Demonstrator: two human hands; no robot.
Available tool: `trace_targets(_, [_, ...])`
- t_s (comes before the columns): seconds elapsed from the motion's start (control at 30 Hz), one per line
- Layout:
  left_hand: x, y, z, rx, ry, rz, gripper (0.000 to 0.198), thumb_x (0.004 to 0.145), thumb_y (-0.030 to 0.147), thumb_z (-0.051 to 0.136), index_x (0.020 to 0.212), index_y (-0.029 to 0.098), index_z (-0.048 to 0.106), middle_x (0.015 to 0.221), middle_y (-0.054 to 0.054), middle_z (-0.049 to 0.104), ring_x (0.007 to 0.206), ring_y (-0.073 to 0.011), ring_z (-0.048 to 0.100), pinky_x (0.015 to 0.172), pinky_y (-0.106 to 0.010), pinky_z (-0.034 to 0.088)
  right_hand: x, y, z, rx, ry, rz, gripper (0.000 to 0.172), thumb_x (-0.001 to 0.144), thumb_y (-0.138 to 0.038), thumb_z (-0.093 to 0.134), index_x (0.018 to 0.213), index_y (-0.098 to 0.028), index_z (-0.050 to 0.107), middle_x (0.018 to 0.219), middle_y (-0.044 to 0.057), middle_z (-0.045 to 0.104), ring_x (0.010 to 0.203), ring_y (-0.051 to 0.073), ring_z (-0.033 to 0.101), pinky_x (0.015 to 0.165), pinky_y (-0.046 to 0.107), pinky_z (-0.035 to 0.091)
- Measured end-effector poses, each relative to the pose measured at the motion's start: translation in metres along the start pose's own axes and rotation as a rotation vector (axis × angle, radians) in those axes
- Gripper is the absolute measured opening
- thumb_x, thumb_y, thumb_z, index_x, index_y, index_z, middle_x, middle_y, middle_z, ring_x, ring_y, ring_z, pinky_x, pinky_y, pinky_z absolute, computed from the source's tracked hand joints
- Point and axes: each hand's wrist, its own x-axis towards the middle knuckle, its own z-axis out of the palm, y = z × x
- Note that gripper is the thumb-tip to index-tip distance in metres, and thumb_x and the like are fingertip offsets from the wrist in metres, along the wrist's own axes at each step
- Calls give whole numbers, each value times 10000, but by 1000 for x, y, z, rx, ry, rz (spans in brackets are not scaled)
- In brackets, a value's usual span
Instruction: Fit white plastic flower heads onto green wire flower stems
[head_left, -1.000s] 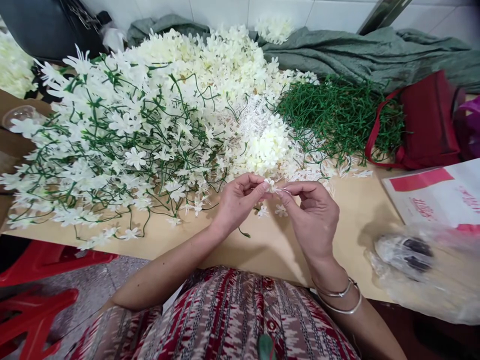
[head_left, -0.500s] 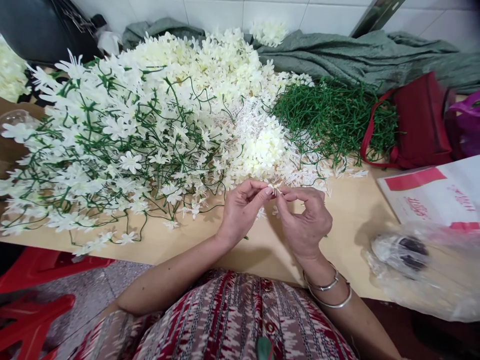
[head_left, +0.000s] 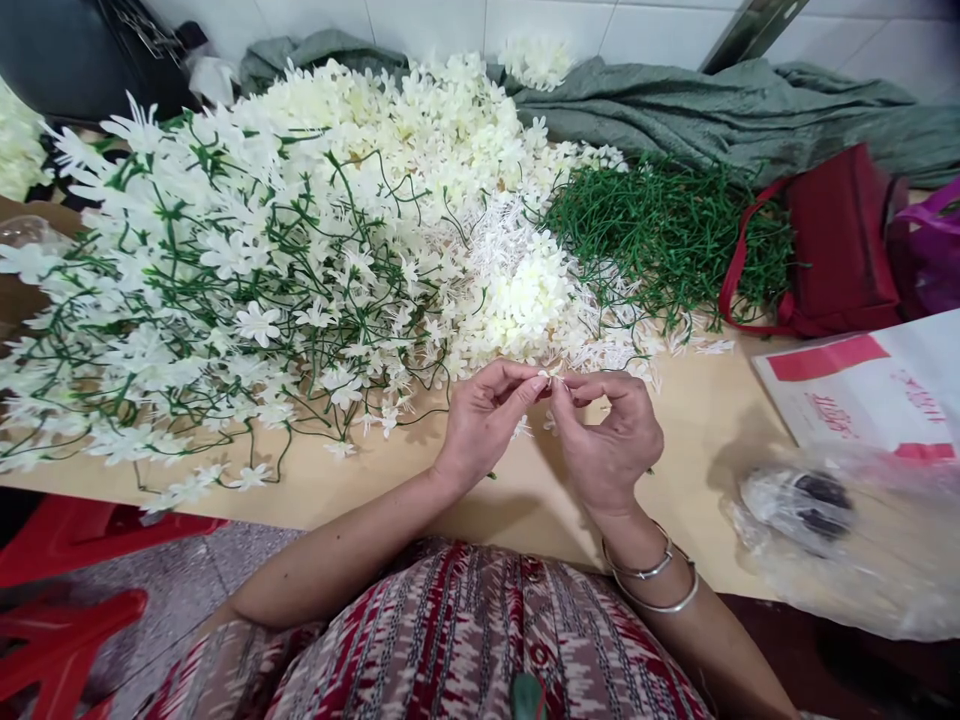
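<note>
My left hand and my right hand meet fingertip to fingertip above the table's front part. Both pinch a small white artificial flower piece between thumb and forefinger; the fingertips cover most of it. Just beyond my fingers lies a heap of loose cream blossoms, with thin white stamen pieces around it. To the left spreads a large pile of white flowers on green stems. A tangle of bare green stems lies behind my right hand.
A dark red bag stands at the right, its strap on the table. Nearer are a white and red printed bag and a clear plastic bag. Green cloth lines the wall. Red stools stand at lower left.
Both hands keep their pinch in nearly the same place. The view has shifted very slightly.
</note>
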Motion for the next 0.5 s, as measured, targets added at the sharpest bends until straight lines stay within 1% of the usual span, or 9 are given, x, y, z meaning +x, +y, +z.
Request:
trace_targets(0.07, [0, -3, -1, 23, 4, 15, 256, 889, 422, 801, 905, 176, 735, 860, -23, 764, 804, -115, 694, 790, -234, 558, 0, 0, 0, -22, -16, -29, 238, 846, -170, 795, 822, -256, 575, 797, -24, 734, 715, 178, 711, 717, 374, 582])
trace_targets(0.1, [0, -4, -1, 36, 7, 19, 260, 894, 426, 796, 913, 175, 734, 864, -27, 765, 811, -119, 696, 794, -237, 558, 0, 0, 0, 1, -28, -3, 229, 851, -173, 791, 823, -254, 578, 799, -24, 732, 719, 178, 709, 733, 377, 581])
trace_targets(0.2, [0, -5, -3, 82, 0, 34, 247, 917, 422, 771, 949, 180, 734, 887, -33, 767, 844, -133, 707, 831, -256, 566, 3, -2, -1, 139, -70, 168, 177, 877, -194, 767, 849, -246, 600, 813, -17, 710, 750, 174, 691, 760, 371, 576])
trace_targets(0.27, [-1, -3, -5, 153, -4, 67, 220, 941, 408, 743, 973, 190, 742, 917, -36, 765, 869, -139, 709, 848, -264, 567, 7, -3, -3, 193, -96, 241, 141, 873, -201, 773, 923, -240, 648, 846, -12, 694, 778, 170, 663, 770, 365, 568])
trace_targets(0.33, [-2, 1, -7, 252, -15, 126, 202, 969, 396, 706, 985, 200, 751, 955, -43, 766, 883, -146, 709, 844, -271, 568, 11, -1, -7, 196, -156, 253, 217, 856, -223, 792, 1053, -246, 703, 974, 17, 693, 875, 181, 651, 820, 385, 570])
trace_targets(0.4, [-3, 5, -8, 346, -36, 189, 196, 993, 381, 669, 997, 205, 756, 996, -54, 774, 904, -158, 716, 844, -282, 570, 15, 2, -11, 206, -236, 241, 263, 860, -251, 792, 1117, -269, 741, 1166, 52, 673, 1032, 208, 654, 917, 436, 574])
trace_targets(0.43, [-4, 7, -8, 380, -50, 214, 194, 1004, 370, 653, 1009, 206, 757, 1008, -57, 777, 908, -160, 720, 843, -283, 570, 16, 4, -13, 219, -265, 231, 232, 870, -257, 784, 1100, -279, 759, 1232, 60, 657, 1092, 219, 653, 964, 462, 568])
trace_targets(0.5, [-4, 9, -8, 416, -78, 237, 188, 1022, 348, 627, 1042, 208, 751, 1012, -56, 780, 897, -153, 721, 831, -273, 563, 18, 6, -15, 248, -262, 209, 121, 888, -240, 770, 1002, -279, 783, 1248, 58, 662, 1124, 223, 663, 1008, 488, 560])
